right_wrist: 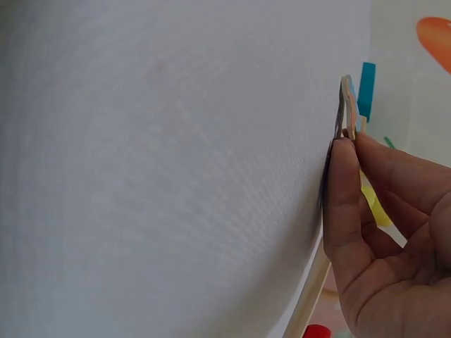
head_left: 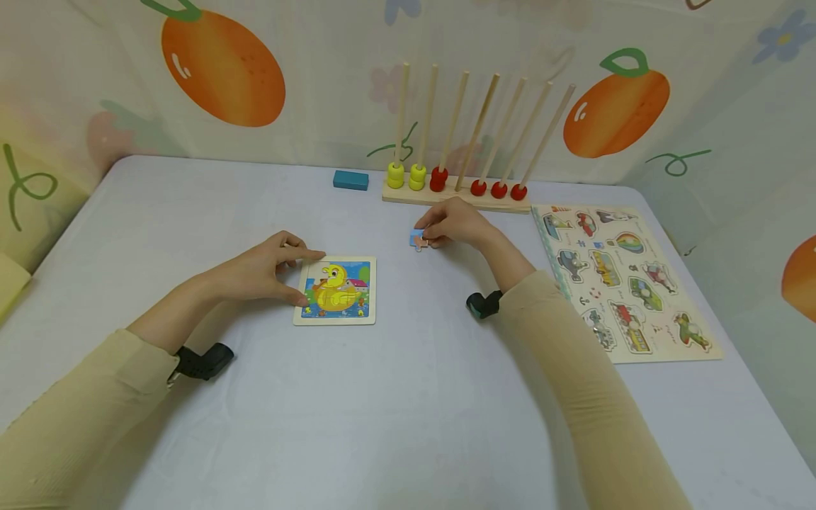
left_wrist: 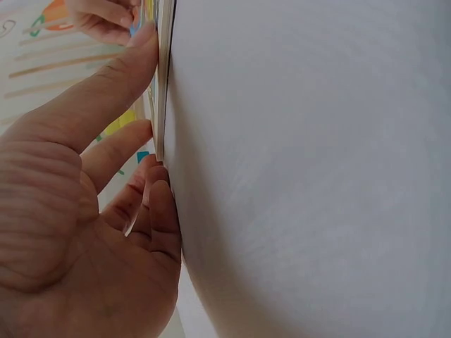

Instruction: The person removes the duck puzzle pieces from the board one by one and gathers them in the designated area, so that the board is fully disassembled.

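A small square jigsaw puzzle [head_left: 334,321] with a yellow duck picture and a pale frame lies flat on the table. My left hand [head_left: 258,269] rests at its left side, index fingertip at the top edge and thumb on the left border. In the left wrist view the thumb [left_wrist: 99,91] presses on the board while other fingers touch the table beside it. Right of the puzzle, my right hand [head_left: 455,223] pinches a loose jigsaw piece [head_left: 417,239], blue and pinkish, between thumb and fingers. The right wrist view shows that piece [right_wrist: 352,105] edge-on, tilted off the white tabletop.
Behind the right hand stands a wooden bead rack [head_left: 455,195] with tall pegs and yellow and red beads. A teal block [head_left: 350,180] lies left of it. At the right is a vehicle picture board [head_left: 627,283]. A patterned cloth hangs behind the table.
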### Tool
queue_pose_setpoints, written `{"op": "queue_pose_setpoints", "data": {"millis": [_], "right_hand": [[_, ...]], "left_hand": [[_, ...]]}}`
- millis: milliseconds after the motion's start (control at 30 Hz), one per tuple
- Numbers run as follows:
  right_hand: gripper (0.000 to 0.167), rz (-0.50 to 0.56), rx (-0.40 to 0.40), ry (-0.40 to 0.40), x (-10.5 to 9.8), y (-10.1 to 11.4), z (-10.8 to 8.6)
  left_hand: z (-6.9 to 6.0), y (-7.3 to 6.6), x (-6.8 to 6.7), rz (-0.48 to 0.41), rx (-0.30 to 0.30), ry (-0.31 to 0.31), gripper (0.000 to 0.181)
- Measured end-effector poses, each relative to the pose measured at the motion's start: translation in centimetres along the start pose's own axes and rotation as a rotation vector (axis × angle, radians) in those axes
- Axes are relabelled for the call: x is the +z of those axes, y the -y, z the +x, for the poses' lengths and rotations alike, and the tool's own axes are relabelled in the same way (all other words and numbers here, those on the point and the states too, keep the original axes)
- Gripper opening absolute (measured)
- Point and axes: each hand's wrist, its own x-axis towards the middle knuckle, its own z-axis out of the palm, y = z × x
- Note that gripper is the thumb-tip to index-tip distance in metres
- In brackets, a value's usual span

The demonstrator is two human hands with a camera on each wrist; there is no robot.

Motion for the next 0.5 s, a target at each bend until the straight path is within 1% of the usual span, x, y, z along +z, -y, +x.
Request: {"op": "queue_pose_setpoints", "data": {"millis": [233,500], "right_hand": [[0.022,-0.042,-0.014,-0.022,0.17,0.04,0.08],[0.02,-0.069,-0.006,-0.043,0.22,0.05,0.22]], "left_hand": [[0.01,0.03,-0.01,0.001,-0.002,0.0,0.076],[-0.02,-0.03,-0.04,-0.003,-0.005,0.004,0.076]]}}
